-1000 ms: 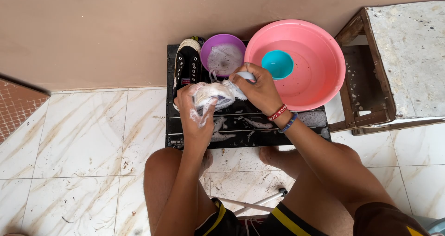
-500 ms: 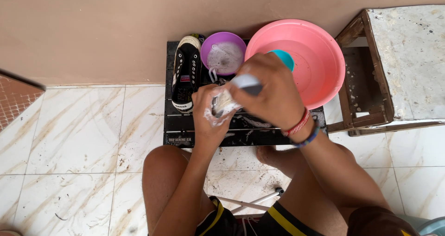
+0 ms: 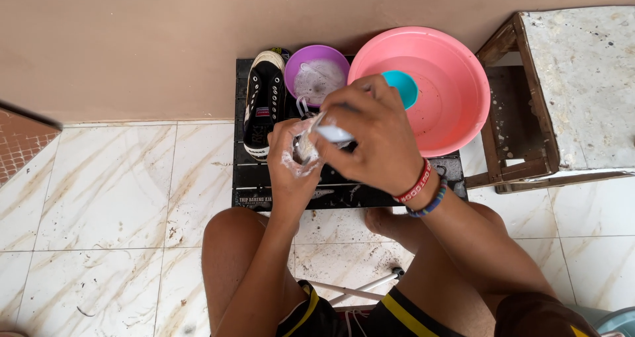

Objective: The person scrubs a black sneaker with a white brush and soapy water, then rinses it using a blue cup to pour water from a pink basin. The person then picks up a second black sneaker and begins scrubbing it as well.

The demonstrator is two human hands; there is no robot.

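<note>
My left hand (image 3: 289, 178) grips a foam-covered shoe (image 3: 303, 150), held up over a black mat (image 3: 264, 178). My right hand (image 3: 374, 138) is closed on a white-handled brush (image 3: 334, 134) that rests against the soapy shoe. The right wrist wears a red and a blue bracelet (image 3: 419, 190). The held shoe is mostly hidden by both hands. A second black lace-up shoe (image 3: 264, 102) lies on the mat just to the left of my left hand.
A purple bowl (image 3: 317, 79) with soapy water and a pink basin (image 3: 456, 92) holding a teal scoop (image 3: 402, 87) stand by the wall. A wooden stool with a stone top (image 3: 575, 85) is at the right. My bare knees frame the tiled floor (image 3: 99, 191).
Both hands have risen towards the camera with the shoe. My right hand has moved down and across the shoe with the brush.
</note>
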